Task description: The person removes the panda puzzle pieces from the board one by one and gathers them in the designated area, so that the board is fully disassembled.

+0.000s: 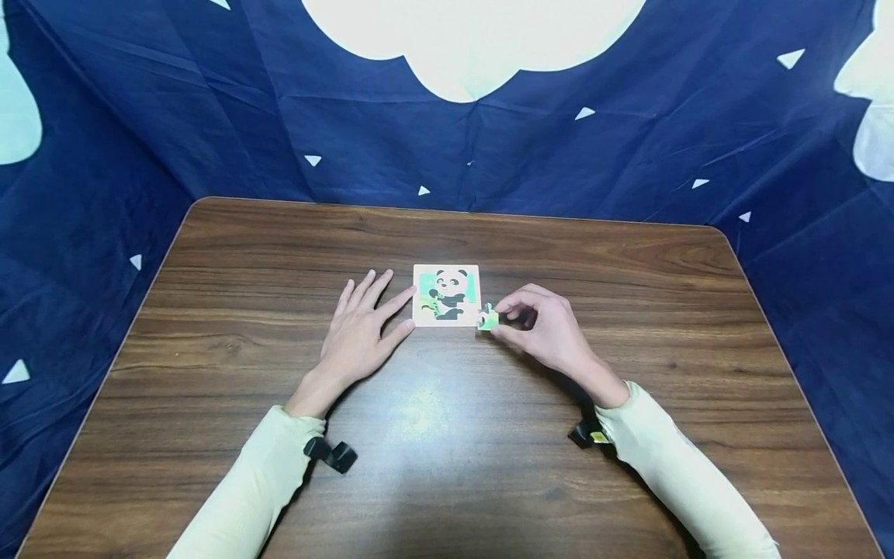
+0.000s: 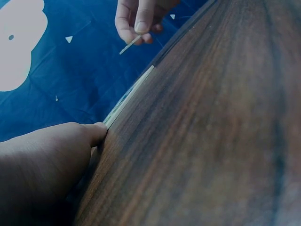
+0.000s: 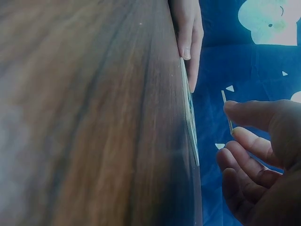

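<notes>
A square panda puzzle board [image 1: 472, 296] with a pale frame lies flat on the table. My left hand [image 1: 355, 334] rests on the table with fingers spread, its thumb and forefinger tips at the board's left edge. Between thumb and fingers my right hand [image 1: 548, 324] pinches a small green puzzle piece [image 1: 491, 319] by its edge. In the head view the piece overlaps the board's lower right corner. The right wrist view shows the thin piece [image 3: 227, 113] held above the table, apart from the board [image 3: 189, 115].
The brown wooden table [image 1: 433, 497] has rounded far corners. Behind it and at both sides hangs a dark blue cloth [image 1: 230, 116] with white cloud and triangle shapes. A black wrist camera [image 1: 331, 454] is strapped over the left sleeve, another [image 1: 585, 433] at the right.
</notes>
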Available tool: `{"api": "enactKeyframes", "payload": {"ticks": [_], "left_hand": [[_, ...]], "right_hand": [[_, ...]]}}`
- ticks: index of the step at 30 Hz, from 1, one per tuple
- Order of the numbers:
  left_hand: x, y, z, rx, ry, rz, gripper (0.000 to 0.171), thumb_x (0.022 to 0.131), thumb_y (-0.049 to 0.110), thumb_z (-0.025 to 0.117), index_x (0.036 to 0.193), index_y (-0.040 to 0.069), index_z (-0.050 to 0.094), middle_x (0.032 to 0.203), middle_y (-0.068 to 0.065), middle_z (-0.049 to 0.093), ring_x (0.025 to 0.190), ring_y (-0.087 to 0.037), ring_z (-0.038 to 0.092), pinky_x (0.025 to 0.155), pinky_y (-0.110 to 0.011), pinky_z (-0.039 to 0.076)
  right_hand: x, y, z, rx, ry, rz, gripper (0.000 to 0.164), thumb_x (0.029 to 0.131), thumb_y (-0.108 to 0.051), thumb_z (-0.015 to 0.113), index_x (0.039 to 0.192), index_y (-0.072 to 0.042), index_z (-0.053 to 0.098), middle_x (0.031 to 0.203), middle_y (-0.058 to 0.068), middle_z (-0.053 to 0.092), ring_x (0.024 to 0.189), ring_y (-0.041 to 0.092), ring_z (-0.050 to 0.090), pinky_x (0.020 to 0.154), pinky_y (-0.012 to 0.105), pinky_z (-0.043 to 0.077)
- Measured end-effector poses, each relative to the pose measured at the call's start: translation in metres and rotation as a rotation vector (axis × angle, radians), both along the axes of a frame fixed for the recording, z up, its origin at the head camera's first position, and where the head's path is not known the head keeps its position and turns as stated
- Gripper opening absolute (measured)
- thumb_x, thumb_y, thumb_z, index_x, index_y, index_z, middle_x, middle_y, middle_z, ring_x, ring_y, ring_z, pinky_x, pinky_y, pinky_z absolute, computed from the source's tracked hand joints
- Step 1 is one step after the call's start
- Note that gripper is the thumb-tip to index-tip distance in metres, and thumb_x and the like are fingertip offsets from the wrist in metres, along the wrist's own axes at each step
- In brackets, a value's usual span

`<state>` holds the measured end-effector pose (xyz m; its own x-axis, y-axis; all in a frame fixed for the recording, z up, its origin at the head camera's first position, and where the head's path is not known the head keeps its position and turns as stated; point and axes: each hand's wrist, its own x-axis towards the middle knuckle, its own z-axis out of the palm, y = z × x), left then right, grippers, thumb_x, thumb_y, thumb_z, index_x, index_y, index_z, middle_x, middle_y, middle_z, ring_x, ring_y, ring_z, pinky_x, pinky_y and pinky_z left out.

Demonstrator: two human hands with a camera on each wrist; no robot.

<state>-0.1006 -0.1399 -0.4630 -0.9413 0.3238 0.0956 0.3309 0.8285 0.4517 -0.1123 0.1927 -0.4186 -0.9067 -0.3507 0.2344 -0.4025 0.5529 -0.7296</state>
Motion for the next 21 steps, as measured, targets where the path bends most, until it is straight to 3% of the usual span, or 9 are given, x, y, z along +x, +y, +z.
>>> {"api": "enactKeyframes", "payload": {"ticks": [8,21], "left_hand": [[0.0,0.0,0.0,0.004,-0.001,0.002,0.062,0.112,0.052,0.057,0.168,0.026,0.053,0.181,-0.016,0.029,0.171,-0.039,0.014,0.139,-0.055,-0.003],[0.0,-0.001,-0.002,0.006,0.006,0.0,0.061,0.112,0.053,0.057,0.167,0.026,0.054,0.181,-0.016,0.03,0.171,-0.039,0.014,0.139,-0.056,-0.002]], "right_hand": [[-0.01,-0.012,-0.005,0.012,-0.055,0.003,0.025,0.084,-0.012,0.099,0.104,-0.011,0.084,0.098,0.005,0.076,0.087,0.019,0.072,0.072,0.032,0.059],[-0.023,-0.026,-0.011,0.047,-0.064,0.024,0.023,0.087,-0.012,0.097,0.105,-0.009,0.083,0.099,0.005,0.074,0.088,0.02,0.071,0.078,0.034,0.06]]}}
